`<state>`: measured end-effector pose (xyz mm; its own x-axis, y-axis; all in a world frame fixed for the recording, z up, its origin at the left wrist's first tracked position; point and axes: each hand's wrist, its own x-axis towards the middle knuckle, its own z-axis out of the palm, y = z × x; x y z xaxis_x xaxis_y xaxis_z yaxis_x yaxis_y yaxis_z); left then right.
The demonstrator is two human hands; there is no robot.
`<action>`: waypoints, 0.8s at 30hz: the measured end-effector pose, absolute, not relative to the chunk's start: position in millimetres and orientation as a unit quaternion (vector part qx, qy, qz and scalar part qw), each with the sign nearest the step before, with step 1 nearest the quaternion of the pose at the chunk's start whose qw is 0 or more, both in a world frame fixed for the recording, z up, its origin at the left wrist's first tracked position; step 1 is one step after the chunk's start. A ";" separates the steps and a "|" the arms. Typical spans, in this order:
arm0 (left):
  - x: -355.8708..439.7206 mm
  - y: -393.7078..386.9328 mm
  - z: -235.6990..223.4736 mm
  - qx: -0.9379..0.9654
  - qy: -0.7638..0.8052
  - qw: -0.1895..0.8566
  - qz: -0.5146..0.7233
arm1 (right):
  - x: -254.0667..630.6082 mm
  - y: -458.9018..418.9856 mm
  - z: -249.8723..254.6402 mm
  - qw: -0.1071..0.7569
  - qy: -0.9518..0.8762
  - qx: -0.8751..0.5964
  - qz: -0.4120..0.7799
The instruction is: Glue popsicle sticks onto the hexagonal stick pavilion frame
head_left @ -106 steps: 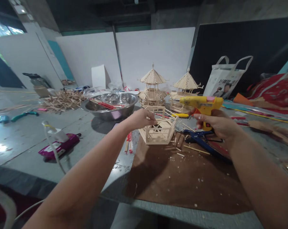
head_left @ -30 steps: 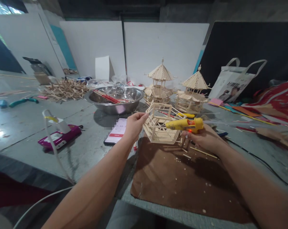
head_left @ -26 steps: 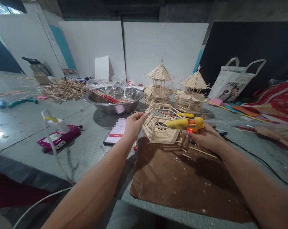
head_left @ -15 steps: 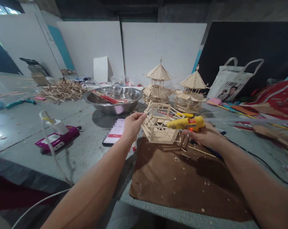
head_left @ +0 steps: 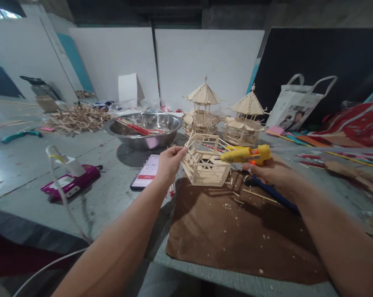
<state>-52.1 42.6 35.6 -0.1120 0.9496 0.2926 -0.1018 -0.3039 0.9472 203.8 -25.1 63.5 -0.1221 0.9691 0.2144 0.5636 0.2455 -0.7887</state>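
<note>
A six-sided pavilion frame of thin wooden sticks [head_left: 209,180] stands at the far edge of a brown cloth [head_left: 223,235]. My left hand [head_left: 171,161] pinches the frame's upper left side between thumb and fingertips. In my right hand [head_left: 271,171] is a yellow hot glue gun [head_left: 246,156], its small light glowing red. The gun's nozzle points left, just over the frame's right part; whether it touches a stick I cannot tell. Blue-handled pliers [head_left: 271,190] lie on the cloth beneath my right hand, beside loose stick pieces [head_left: 260,195].
Two finished stick pavilions [head_left: 203,99] [head_left: 246,109] stand behind the frame. Left of them is a steel bowl [head_left: 112,128] with red-tipped sticks. A phone [head_left: 146,173], a purple power strip [head_left: 72,181] with a white cable, and a stick pile [head_left: 78,119] occupy the left side.
The glue gun in my right hand has drawn back slightly to the right, away from the frame's near edge, uncovering more of the pliers. My left hand keeps its pinch on the frame.
</note>
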 end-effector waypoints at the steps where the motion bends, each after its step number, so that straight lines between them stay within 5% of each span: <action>1: -52.1 42.4 36.0 0.516 0.413 0.421 0.621 | 206.7 -26.4 65.3 0.376 -0.687 -0.554 0.284; 24: -50.8 39.8 40.0 0.514 0.434 0.408 0.617 | 212.7 -26.6 68.0 0.360 -0.687 -0.555 0.301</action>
